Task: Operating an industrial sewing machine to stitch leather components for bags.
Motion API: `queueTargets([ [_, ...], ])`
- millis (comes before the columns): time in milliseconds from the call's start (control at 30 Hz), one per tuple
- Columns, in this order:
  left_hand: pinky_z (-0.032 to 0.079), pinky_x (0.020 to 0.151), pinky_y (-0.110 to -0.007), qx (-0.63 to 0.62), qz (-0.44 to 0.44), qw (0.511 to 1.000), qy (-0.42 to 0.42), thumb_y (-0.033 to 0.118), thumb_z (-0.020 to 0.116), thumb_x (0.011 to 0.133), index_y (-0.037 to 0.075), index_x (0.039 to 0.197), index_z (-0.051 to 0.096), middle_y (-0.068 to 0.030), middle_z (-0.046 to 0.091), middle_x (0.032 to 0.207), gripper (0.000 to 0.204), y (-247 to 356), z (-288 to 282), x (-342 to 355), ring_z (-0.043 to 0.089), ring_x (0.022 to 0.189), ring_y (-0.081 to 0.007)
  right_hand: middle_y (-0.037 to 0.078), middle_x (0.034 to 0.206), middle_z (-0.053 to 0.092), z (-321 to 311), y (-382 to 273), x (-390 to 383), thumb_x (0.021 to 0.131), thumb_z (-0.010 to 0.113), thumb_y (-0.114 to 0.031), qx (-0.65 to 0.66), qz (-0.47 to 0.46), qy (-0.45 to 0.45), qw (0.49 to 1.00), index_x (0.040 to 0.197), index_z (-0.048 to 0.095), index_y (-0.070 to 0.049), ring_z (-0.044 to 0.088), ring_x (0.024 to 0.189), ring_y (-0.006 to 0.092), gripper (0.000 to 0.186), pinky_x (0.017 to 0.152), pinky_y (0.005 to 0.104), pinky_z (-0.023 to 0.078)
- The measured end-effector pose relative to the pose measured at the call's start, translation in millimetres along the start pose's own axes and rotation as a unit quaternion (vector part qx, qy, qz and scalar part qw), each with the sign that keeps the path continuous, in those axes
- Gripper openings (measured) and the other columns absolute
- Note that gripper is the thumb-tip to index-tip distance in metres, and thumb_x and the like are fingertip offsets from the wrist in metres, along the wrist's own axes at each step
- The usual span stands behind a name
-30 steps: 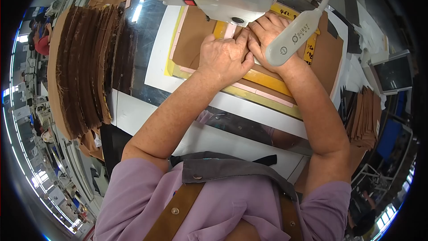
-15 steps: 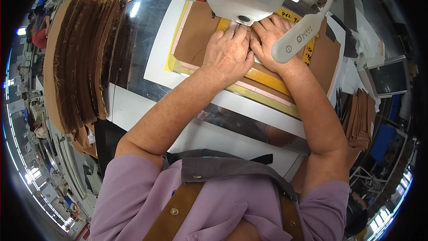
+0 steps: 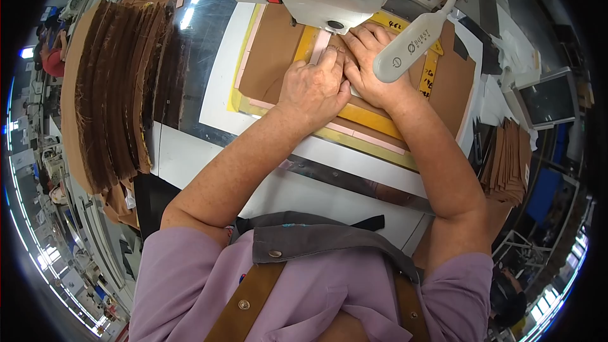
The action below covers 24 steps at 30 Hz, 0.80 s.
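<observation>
Brown fabric (image 3: 269,57) lies on a white sheet (image 3: 218,98), with a yellow template frame (image 3: 373,120) on top. Inside the frame my left hand (image 3: 315,87) rests with bent fingers drawn together at the fabric; whatever lies under its fingertips is hidden. A pale pinkish strip (image 3: 321,46) runs from those fingertips toward the sewing machine head (image 3: 335,1). Close beside it, my right hand (image 3: 373,66) lies on the fabric with fingers stretched forward and slightly apart, its thumb side near my left fingers. A grey lamp (image 3: 405,50) partly covers the right hand's outer side.
On the left stands a thick stack of brown fabric pieces (image 3: 104,95) with frayed edges. Another brown stack (image 3: 506,161) sits at the right, below a small dark screen (image 3: 544,102). The machine head and the lamp hang low over the work.
My left hand has drawn back toward me and its fingers have bent more, uncovering the pale strip. My right hand stays on the fabric. The whole view has shifted slightly.
</observation>
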<state>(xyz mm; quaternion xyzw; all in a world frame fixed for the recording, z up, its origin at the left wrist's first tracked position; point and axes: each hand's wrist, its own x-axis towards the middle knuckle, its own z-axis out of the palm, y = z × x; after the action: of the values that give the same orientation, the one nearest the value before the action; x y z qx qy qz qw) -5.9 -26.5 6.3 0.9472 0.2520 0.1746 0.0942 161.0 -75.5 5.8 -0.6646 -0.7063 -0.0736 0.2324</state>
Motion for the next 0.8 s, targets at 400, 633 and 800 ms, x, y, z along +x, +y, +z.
queueTargets([
  [400, 0.048, 0.065, -0.033, 0.016, -0.012, 1.0, -0.022, 0.025, 0.071, 0.08, 0.003, 0.125, 0.065, -0.0057, 0.065, 0.117, 0.051, 8.1, -9.3, -26.0, 0.063, 0.074, -0.0189, 0.006, 0.131, 0.062, 4.7, -15.1, -24.5, 0.082, 0.067, -0.019, 0.067, 0.025, -0.011, 0.997, 0.125, 0.064, -0.004, 0.056, 0.119, 0.0287, 0.046, 0.103, 0.0445, 0.047],
  [633, 0.048, 0.065, -0.032, 0.019, 0.003, 1.0, -0.002, 0.027, 0.072, 0.08, 0.005, 0.126, 0.065, -0.0054, 0.065, 0.118, 0.051, 4.0, -8.1, -27.7, 0.063, 0.076, -0.0179, 0.006, 0.131, 0.061, 2.3, -17.4, -22.3, 0.082, 0.067, -0.019, 0.055, 0.026, -0.018, 0.998, 0.123, 0.066, -0.005, 0.055, 0.119, 0.028, 0.044, 0.102, 0.0449, 0.048],
  [800, 0.049, 0.068, -0.033, 0.005, -0.009, 1.0, -0.019, 0.029, 0.073, 0.081, 0.006, 0.127, 0.066, -0.0055, 0.066, 0.119, 0.052, 3.2, -15.0, -26.4, 0.065, 0.081, -0.0188, 0.008, 0.129, 0.061, 2.6, -19.0, -19.8, 0.081, 0.067, -0.019, 0.071, 0.032, -0.009, 0.997, 0.123, 0.066, -0.004, 0.056, 0.119, 0.029, 0.044, 0.103, 0.0452, 0.047],
])
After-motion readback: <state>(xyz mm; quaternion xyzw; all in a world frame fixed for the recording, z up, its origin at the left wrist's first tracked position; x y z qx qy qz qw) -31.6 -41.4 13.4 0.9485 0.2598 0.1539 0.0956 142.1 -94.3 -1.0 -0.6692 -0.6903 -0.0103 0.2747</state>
